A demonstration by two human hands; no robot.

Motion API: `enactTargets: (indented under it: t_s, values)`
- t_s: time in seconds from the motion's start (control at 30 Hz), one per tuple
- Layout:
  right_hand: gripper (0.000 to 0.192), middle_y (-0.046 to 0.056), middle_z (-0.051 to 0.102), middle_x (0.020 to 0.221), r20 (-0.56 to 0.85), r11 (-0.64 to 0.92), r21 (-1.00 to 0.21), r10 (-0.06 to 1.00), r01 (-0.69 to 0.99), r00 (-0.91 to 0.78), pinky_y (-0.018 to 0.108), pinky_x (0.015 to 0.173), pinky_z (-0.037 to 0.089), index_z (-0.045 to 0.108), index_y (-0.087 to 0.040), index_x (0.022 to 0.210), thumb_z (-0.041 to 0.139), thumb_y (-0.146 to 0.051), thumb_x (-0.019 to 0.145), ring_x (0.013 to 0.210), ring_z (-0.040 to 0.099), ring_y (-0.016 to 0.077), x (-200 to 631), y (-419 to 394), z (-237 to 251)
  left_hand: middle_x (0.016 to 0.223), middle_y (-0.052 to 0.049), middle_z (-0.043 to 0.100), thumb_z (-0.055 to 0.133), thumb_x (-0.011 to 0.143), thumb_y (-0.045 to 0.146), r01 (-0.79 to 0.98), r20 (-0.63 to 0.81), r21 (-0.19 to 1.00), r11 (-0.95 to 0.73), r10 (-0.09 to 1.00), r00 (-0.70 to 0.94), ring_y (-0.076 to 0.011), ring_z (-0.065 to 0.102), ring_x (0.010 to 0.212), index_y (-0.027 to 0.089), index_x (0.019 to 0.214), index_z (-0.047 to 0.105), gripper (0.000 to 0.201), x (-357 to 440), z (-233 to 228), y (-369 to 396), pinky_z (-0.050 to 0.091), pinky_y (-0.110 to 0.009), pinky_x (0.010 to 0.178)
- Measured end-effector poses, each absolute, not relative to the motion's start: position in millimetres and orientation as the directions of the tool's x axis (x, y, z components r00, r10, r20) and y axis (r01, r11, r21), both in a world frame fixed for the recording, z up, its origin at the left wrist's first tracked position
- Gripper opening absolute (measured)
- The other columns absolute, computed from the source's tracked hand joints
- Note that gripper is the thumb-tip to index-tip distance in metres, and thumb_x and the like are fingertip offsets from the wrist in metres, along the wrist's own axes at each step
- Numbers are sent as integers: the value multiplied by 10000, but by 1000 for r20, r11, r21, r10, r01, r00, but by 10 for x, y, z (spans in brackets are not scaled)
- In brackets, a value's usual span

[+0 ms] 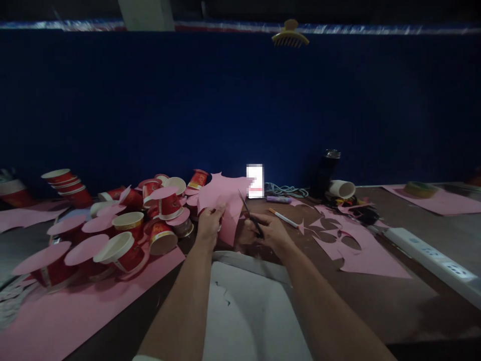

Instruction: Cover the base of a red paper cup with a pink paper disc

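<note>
Pinched in my left hand (211, 225) is a sheet of pink paper (221, 193) with a curved, partly cut outline, held up above the table edge. My right hand (271, 231) is closed round the dark handles of a pair of scissors (252, 216). The blades point up and to the left, at the right edge of the pink paper. Left of my hands stand and lie several red paper cups (130, 253), many with pink paper discs (87, 249) on them.
Pink paper scraps (361, 248) lie on the right beside a white power strip (432, 258). Behind them are a dark bottle (330, 170), a marker (283, 218) and a coiled cable (287, 190). A blue partition (225, 100) with a yellow hair claw clip (290, 34) rises behind.
</note>
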State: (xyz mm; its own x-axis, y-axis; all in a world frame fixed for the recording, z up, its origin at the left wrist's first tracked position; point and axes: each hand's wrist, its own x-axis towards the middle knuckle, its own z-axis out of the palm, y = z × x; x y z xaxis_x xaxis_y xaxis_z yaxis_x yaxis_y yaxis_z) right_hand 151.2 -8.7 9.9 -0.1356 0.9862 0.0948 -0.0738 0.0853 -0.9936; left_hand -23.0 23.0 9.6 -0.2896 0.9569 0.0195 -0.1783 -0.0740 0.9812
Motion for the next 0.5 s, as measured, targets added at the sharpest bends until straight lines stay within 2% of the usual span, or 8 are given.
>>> enactTargets:
  t_s: [0.1, 0.23, 0.5]
  values:
    - [496, -8, 576, 648, 95, 88, -995, 983, -49, -157, 217, 502, 351, 714, -183, 1059, 757, -417, 624, 541, 443, 83, 1520, -81, 98, 471, 61, 478, 734, 574, 519, -166, 30, 983, -75, 965, -262, -48, 341, 390, 138, 655, 561, 426, -250, 80, 241, 238, -207, 397]
    - [478, -8, 559, 637, 88, 82, -995, 984, -48, -154, 214, 512, 361, 713, -177, 1058, 743, -414, 643, 554, 450, 87, 1526, -57, 76, 461, 57, 474, 758, 543, 526, -147, 28, 987, -70, 962, -271, -52, 360, 402, 126, 646, 572, 453, -243, 101, 223, 251, -197, 399]
    - [509, -16, 521, 609, 65, 62, -998, 982, -26, -179, 204, 482, 333, 705, -172, 1074, 743, -454, 651, 537, 422, 79, 1557, -54, 95, 475, 57, 488, 785, 529, 474, -249, 11, 965, -77, 966, -258, -42, 345, 407, 133, 664, 582, 419, -223, 147, 193, 237, -187, 402]
